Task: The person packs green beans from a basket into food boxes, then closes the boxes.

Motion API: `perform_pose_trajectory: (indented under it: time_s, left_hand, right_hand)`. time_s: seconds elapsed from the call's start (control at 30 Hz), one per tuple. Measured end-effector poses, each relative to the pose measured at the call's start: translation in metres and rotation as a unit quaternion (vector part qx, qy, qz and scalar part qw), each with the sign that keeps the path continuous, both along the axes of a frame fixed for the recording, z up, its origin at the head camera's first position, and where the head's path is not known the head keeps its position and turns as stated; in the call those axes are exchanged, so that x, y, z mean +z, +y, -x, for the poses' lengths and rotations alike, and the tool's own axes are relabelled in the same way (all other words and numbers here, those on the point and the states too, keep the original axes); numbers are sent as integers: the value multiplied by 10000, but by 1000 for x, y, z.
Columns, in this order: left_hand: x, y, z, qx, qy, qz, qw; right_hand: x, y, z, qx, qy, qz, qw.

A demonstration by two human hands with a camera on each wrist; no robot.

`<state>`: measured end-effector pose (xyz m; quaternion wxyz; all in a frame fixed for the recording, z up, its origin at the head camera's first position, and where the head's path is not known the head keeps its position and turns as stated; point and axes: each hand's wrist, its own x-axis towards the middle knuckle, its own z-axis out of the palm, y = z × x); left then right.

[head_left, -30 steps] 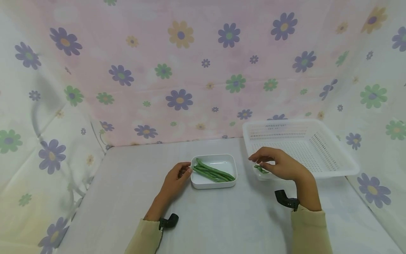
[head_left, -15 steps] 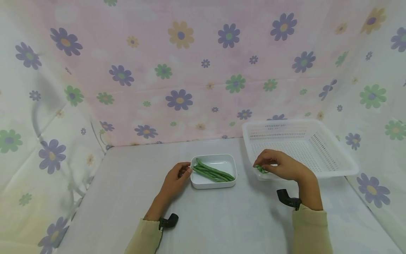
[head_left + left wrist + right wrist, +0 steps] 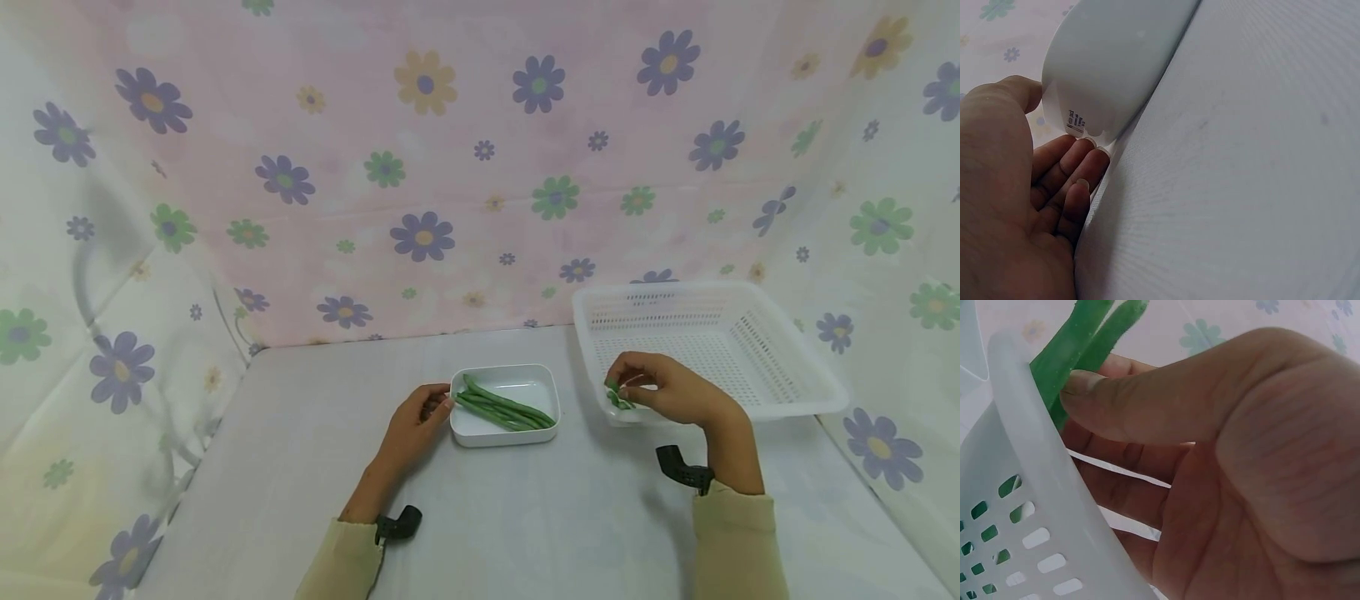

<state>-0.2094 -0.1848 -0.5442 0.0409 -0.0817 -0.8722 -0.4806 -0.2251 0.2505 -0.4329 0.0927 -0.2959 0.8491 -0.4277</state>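
My left hand (image 3: 416, 421) holds the left side of a small white rectangular dish (image 3: 468, 438), its thumb and curled fingers against the wall. Several long green beans (image 3: 504, 408) lie slantwise in that dish. Over the near left corner of a white perforated basket (image 3: 798, 409), my right hand (image 3: 671, 392) pinches green beans (image 3: 1088, 334) between thumb and index finger. Two bean ends stick up past the thumb in the right wrist view, beside the basket rim (image 3: 1029, 415). More green shows through the basket's holes. The right hand's lower fingers are partly hidden by the rim.
A white cloth-covered table (image 3: 525, 517) carries the dish at the middle and the basket at the right. A flowered curtain (image 3: 450, 167) rises behind and on both sides. Each wrist wears a black camera mount (image 3: 400, 523).
My right hand has come down and a little to the right, and its thumb and index finger have taken hold of green beans at the basket's corner. The left hand and dish stay put.
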Motion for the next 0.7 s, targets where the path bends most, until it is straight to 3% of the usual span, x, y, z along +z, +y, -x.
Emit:
perform_pose_trajectory:
  time_s: [0.37, 0.7]
  left_hand:
    - [0, 0, 1, -55, 9, -26, 10000]
    - [-1, -1, 2, -45, 9, -34, 10000]
  right_hand:
    - [-3, 4, 2, -727, 373, -266, 9963]
    - [-5, 2, 5, -930, 451, -338, 9941]
